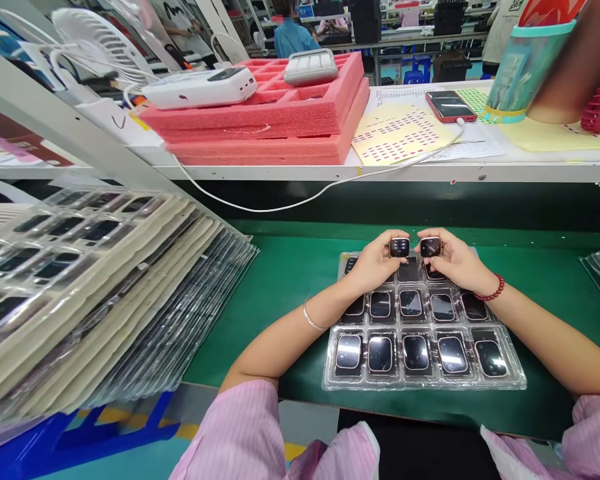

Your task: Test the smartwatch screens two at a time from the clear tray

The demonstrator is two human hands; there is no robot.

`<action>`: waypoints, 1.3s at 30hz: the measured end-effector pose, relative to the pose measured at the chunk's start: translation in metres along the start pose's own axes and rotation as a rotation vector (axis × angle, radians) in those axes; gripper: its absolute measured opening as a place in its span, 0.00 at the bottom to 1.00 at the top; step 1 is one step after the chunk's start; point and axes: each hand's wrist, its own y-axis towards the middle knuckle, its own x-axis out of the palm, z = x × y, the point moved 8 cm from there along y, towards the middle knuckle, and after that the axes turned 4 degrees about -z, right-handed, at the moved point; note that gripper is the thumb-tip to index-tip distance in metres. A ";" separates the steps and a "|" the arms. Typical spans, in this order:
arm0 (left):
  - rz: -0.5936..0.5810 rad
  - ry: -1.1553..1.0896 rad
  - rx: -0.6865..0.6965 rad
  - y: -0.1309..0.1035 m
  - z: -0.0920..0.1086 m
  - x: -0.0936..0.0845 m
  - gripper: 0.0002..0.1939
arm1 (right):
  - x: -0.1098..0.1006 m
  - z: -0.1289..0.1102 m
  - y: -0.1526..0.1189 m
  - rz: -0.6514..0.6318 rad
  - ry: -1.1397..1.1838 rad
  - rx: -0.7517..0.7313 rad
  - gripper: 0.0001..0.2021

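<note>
The left hand (383, 259) pinches the left watch (399, 247) and the right hand (454, 257) the right watch (431, 247), both lit above the tray (420, 385) on the worktop (280, 280), while the dark front watches (415, 352) sit in their slots, whether finished or waiting unclear.

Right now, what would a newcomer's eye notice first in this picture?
Probably the pink foam blocks on the shelf, bright above the green table. Then the left hand and right hand, each holding a small dark watch over the far side of a clear tray. A tilted stack of trays fills the picture's left.
</note>
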 end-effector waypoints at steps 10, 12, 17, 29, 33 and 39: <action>-0.024 -0.030 -0.113 -0.001 -0.008 0.001 0.20 | -0.002 -0.002 -0.002 0.030 -0.128 0.008 0.13; -0.004 -0.040 -0.099 0.000 -0.008 0.000 0.22 | 0.002 -0.001 -0.002 -0.014 -0.125 0.007 0.16; 0.006 -0.035 -0.075 0.000 -0.005 -0.001 0.14 | 0.006 0.004 -0.002 -0.072 -0.092 0.062 0.19; -0.019 -0.088 -0.141 -0.002 -0.010 0.000 0.19 | -0.001 0.010 -0.002 -0.012 0.077 0.114 0.16; -0.040 -0.076 -0.070 -0.002 -0.005 0.001 0.26 | -0.001 0.005 -0.001 -0.004 0.040 0.069 0.19; -0.028 -0.078 -0.099 -0.001 -0.005 0.001 0.16 | 0.000 0.006 -0.002 -0.039 0.066 0.123 0.15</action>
